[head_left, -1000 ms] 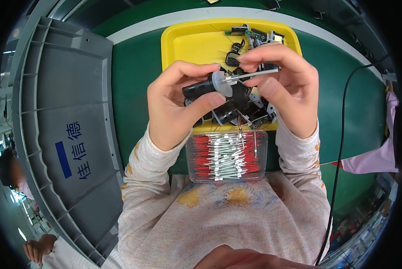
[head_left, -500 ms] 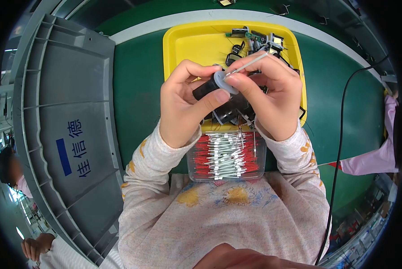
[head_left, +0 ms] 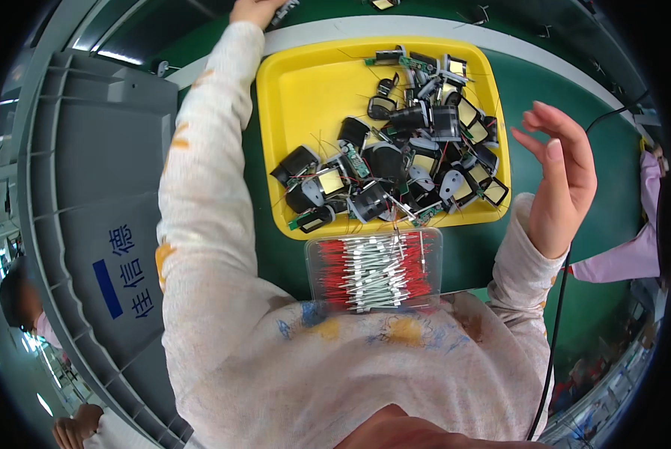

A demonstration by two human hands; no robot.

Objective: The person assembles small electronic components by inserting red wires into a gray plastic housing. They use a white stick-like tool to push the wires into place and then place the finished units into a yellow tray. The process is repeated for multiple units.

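My left hand [head_left: 253, 12] is stretched to the far left, partly cut off by the upper edge. A small dark-and-grey part [head_left: 283, 12] shows at its fingers and appears gripped. My right hand [head_left: 560, 179] is raised just right of the yellow tray [head_left: 298, 82], fingers apart and holding nothing. Piled in the tray are black cylindrical parts [head_left: 386, 161] with grey end discs, pale yellow pads, green circuit boards [head_left: 356, 162] and thin wires. Close to my body, a clear plastic box [head_left: 312, 262] holds many red-and-white slim pieces [head_left: 373, 269].
A large grey crate [head_left: 111, 150] stands along the left. On the right hangs a black cable [head_left: 554, 337]. Another person's pink sleeve [head_left: 626, 251] reaches in at the right, and another hand [head_left: 77, 428] shows at lower left. More parts [head_left: 383, 4] lie beyond the white rail [head_left: 373, 28].
My hands have parted from over the tray, where they held a black cylinder with a grey disc and a thin white stick. The left went far left, the right moved right and opened.
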